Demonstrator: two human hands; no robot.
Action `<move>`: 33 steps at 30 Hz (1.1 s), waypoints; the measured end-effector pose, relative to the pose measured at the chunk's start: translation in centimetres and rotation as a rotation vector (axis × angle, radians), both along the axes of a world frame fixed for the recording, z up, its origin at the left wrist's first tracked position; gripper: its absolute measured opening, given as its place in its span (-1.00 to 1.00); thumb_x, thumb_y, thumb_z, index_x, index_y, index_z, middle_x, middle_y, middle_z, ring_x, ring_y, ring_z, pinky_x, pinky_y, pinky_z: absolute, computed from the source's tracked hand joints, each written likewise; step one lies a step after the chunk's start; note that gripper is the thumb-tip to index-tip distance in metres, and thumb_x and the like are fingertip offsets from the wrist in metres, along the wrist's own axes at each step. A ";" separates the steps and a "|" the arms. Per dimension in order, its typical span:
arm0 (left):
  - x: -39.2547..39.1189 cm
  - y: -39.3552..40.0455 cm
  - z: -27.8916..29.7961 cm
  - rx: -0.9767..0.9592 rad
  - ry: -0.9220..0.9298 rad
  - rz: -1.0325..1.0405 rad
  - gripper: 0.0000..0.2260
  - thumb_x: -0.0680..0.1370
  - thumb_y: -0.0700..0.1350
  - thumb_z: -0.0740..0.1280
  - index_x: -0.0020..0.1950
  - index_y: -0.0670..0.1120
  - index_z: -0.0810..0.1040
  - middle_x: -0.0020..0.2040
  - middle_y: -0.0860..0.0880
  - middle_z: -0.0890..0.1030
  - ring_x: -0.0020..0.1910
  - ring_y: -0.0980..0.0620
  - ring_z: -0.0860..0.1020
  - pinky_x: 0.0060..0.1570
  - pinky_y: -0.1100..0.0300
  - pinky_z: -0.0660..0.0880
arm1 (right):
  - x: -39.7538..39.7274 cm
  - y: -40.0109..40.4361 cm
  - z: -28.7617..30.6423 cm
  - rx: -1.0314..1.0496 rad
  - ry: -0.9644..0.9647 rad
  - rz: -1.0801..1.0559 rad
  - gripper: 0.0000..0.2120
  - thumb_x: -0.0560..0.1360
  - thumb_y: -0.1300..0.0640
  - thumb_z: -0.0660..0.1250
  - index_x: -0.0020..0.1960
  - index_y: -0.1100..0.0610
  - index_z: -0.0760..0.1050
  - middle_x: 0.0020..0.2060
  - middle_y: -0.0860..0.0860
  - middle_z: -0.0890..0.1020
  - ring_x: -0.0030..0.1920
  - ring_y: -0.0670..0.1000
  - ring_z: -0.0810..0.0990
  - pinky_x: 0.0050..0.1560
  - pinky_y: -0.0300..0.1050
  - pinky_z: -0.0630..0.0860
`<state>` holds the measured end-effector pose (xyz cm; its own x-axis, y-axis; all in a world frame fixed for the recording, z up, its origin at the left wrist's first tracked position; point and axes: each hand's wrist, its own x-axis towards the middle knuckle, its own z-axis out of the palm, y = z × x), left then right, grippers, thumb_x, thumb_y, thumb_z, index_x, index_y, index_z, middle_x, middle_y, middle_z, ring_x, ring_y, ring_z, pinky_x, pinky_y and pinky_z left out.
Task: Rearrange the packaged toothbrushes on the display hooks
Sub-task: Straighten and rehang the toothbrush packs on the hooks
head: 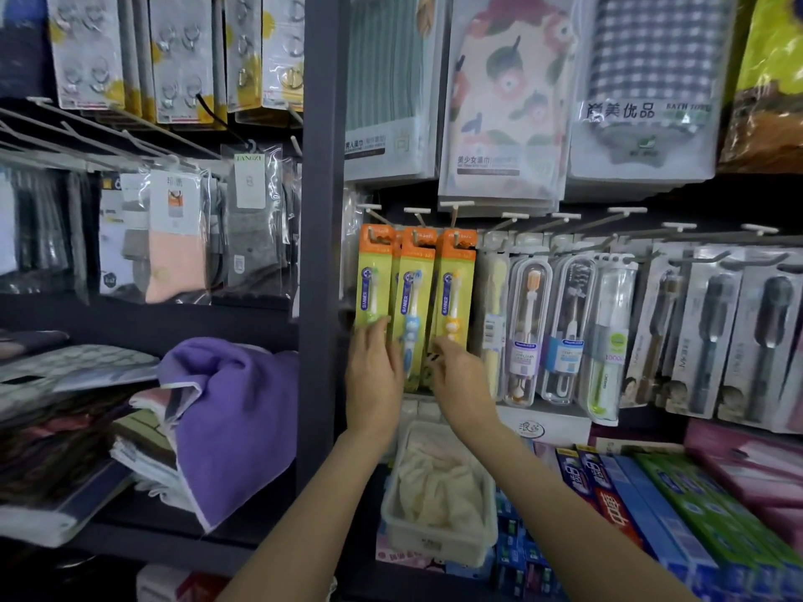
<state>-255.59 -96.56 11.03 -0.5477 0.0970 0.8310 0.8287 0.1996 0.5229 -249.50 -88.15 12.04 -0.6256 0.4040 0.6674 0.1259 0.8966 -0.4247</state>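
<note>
Trouble, if it comes, looks likeliest at the hooks: the three orange-and-yellow children's toothbrush packs hang close together, edges overlapping, so a tug on one could drag its neighbour off its peg or tear the punched hole in the orange header. The left hand (373, 371) lies with fairly straight fingers against the bottom of the left pack (374, 275), touching rather than gripping as far as I can see. The right hand (456, 375) has its fingers curled at the lower end of the right pack (454, 288), apparently pinching it, though blur hides the exact hold. The middle pack (413, 297) hangs between them with no hand on it. All three sit on the leftmost display hooks (417, 217) of the toothbrush row, just right of the dark shelf upright (321, 254), above a white plastic bin (439, 540). Anything dropped would probably land in that bin or among the toothpaste boxes (643, 514). Each pack hangs with its long axis near vertical, header up, brush head upward and handle down, printed face out toward the aisle.
</note>
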 end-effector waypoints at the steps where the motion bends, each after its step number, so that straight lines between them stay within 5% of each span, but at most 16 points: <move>1: 0.1 0.0 -0.4 -0.030 -0.017 -0.005 -0.71 0.55 -0.29 0.21 0.27 -0.24 0.44 0.17 -0.17 0.50 0.14 -0.10 0.48 0.13 0.11 0.41 | -0.1 0.2 -0.4 -0.033 -0.014 -0.013 -0.70 0.53 0.39 0.14 0.23 0.30 0.44 0.06 0.22 0.58 0.05 0.19 0.55 0.01 -0.05 0.44; 7: -0.2 0.2 -1.9 -0.216 -0.184 -0.002 -0.64 0.57 -0.14 0.24 0.36 -0.19 0.35 0.20 -0.13 0.50 0.14 -0.05 0.48 0.04 0.20 0.38 | -0.7 0.6 -1.8 -0.197 -0.044 -0.031 -0.64 0.54 0.36 0.16 0.33 0.25 0.38 0.08 0.21 0.59 0.08 0.17 0.55 0.04 -0.07 0.46; 15: -0.2 1.2 -1.4 -0.212 -0.340 0.023 -0.71 0.57 -0.14 0.25 0.25 -0.19 0.34 0.10 -0.12 0.54 0.02 -0.05 0.53 -0.18 0.24 0.34 | -2.5 0.4 -1.3 -0.356 0.008 -0.058 -0.66 0.53 0.36 0.18 0.30 0.26 0.40 0.12 0.20 0.58 0.10 0.17 0.56 0.10 0.00 0.51; 25: -1.5 0.3 -1.1 -0.218 -0.266 0.044 -0.91 0.57 -0.23 0.20 0.06 -0.18 0.42 -0.07 -0.17 0.58 -0.09 -0.16 0.53 -0.12 -0.03 0.47 | -3.4 0.2 -1.0 -0.487 0.082 -0.056 -0.85 0.47 0.32 0.28 0.01 0.25 0.58 -0.07 0.17 0.64 -0.02 0.15 0.59 -0.04 -0.06 0.53; 33: -1.5 -0.8 -0.9 -0.151 -0.322 -0.114 -0.90 0.54 -0.28 0.25 0.05 -0.20 0.47 -0.12 -0.13 0.59 -0.13 -0.07 0.56 -0.11 0.10 0.48 | -2.2 0.8 -0.5 -0.543 0.121 -0.068 -0.87 0.48 0.25 0.35 0.02 0.22 0.56 -0.05 0.11 0.61 -0.02 0.05 0.56 -0.13 -0.22 0.38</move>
